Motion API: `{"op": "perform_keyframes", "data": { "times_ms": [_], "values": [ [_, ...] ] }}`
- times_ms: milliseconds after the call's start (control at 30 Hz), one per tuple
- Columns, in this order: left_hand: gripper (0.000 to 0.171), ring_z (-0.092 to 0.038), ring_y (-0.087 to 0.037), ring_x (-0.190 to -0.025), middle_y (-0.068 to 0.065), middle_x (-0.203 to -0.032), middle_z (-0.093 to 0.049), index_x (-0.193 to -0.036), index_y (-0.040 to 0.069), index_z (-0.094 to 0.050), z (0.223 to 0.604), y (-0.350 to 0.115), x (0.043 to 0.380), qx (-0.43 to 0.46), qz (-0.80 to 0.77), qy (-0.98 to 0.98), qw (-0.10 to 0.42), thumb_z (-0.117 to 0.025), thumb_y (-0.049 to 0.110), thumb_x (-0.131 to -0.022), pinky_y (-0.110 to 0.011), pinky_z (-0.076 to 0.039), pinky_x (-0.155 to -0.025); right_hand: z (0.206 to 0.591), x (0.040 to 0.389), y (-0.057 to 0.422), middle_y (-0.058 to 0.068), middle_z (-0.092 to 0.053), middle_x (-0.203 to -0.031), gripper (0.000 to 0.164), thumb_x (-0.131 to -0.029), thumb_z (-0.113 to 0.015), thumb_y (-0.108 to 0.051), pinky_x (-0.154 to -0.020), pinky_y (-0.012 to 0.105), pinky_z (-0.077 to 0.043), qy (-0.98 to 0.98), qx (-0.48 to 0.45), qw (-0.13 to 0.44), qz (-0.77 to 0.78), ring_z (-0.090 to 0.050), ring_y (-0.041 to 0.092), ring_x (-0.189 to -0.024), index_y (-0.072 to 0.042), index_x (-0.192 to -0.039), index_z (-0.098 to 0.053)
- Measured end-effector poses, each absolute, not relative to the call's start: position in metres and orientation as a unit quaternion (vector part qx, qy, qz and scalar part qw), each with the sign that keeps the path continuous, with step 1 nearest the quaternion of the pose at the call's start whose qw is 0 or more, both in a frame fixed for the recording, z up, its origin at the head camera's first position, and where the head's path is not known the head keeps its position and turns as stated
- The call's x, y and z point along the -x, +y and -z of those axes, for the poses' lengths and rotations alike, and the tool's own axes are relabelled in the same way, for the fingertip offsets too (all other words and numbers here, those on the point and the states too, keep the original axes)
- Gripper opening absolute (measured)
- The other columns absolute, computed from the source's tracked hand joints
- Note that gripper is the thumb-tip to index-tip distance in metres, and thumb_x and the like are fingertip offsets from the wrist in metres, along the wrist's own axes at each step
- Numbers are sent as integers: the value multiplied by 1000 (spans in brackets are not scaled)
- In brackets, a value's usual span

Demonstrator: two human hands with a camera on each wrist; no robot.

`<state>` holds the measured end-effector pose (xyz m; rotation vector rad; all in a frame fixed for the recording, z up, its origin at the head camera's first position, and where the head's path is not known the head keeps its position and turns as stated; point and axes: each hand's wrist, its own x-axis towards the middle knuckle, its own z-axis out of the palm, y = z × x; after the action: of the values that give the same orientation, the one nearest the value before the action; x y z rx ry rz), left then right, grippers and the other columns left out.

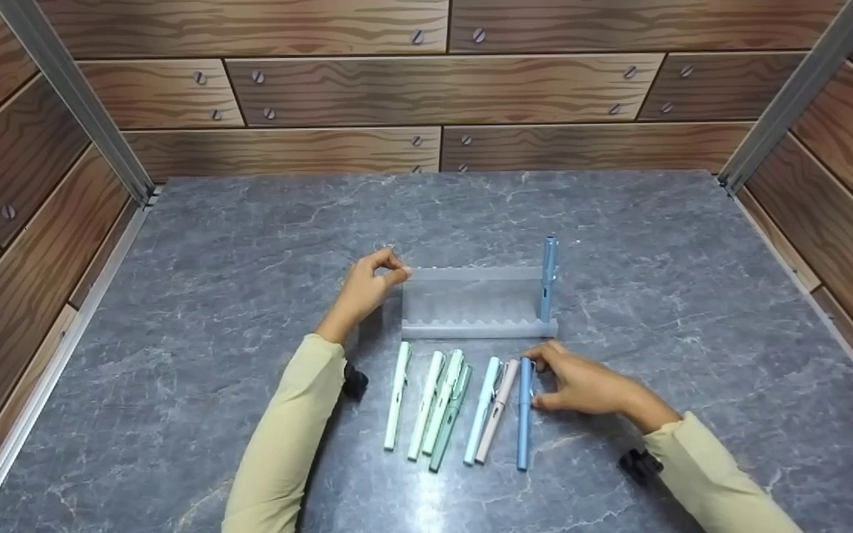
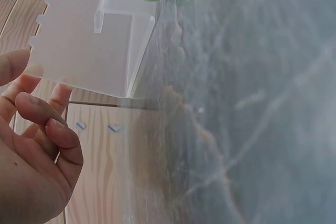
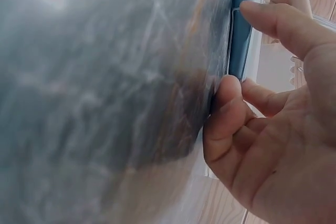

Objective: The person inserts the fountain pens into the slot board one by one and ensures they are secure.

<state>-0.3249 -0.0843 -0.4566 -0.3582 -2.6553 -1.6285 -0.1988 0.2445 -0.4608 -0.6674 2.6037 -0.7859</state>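
A translucent pen stand [image 1: 474,297] with a scalloped front ledge stands mid-table. My left hand [image 1: 366,287] pinches its upper left corner between thumb and fingers; the left wrist view shows that side panel [image 2: 84,45] close up. One blue pen [image 1: 549,270] stands upright in the rightmost slot. In front of the stand lies another blue pen [image 1: 524,437], the rightmost of a row. My right hand [image 1: 582,381] holds it with the thumb at its middle and fingers at its far end. In the right wrist view the thumb presses on this pen's barrel [image 3: 242,40].
Left of that blue pen lie a pinkish-grey pen [image 1: 497,422], a light cyan pen [image 1: 481,414], a darker green pen [image 1: 450,422] and several pale green pens [image 1: 397,400]. The grey marbled table [image 1: 249,244] is bordered by wood-patterned walls [image 1: 441,89].
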Motion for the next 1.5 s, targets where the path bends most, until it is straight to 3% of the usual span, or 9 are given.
{"op": "perform_keyframes", "data": {
  "times_ms": [433, 633, 867, 1100, 1500],
  "values": [
    [14, -61, -27, -98, -7, -101, -68, -84, 12, -64, 456, -84, 325, 117, 521, -846, 6, -65, 25, -88, -39, -45, -82, 459, 199, 245, 5, -54, -97, 62, -79, -73, -18, -63, 21, -41, 916, 248, 146, 280, -44, 5, -72, 1, -132, -45],
    [13, -61, -27, -98, -7, -100, -68, -84, 13, -64, 458, -84, 325, 119, 525, -843, 5, -65, 25, -88, -39, -45, -81, 456, 200, 246, 6, -58, -95, 65, -81, -70, -14, -65, 21, -46, 903, 239, 168, 314, -49, 7, -73, 2, -136, -39],
    [14, -62, -27, -101, -7, -102, -69, -83, 12, -64, 458, -84, 325, 116, 528, -841, 2, -65, 25, -88, -40, -46, -83, 450, 198, 247, 8, -62, -86, 69, -84, -62, -1, -58, 23, -50, 877, 221, 208, 373, -55, 7, -65, 4, -142, -26],
    [14, -61, -27, -100, -9, -100, -69, -82, 11, -63, 460, -84, 326, 116, 533, -838, 11, -66, 23, -87, -40, -46, -84, 449, 197, 250, 16, -62, -88, 69, -84, -55, 8, -61, 30, -55, 845, 190, 232, 442, -63, 19, -70, 3, -143, -21],
    [12, -61, -28, -103, -8, -100, -69, -82, 12, -63, 458, -84, 324, 110, 534, -839, 5, -66, 23, -87, -41, -45, -87, 441, 197, 255, 15, -57, -87, 68, -84, -51, 11, -63, 33, -57, 823, 173, 234, 487, -61, 15, -66, -1, -142, -18]
  ]
}}
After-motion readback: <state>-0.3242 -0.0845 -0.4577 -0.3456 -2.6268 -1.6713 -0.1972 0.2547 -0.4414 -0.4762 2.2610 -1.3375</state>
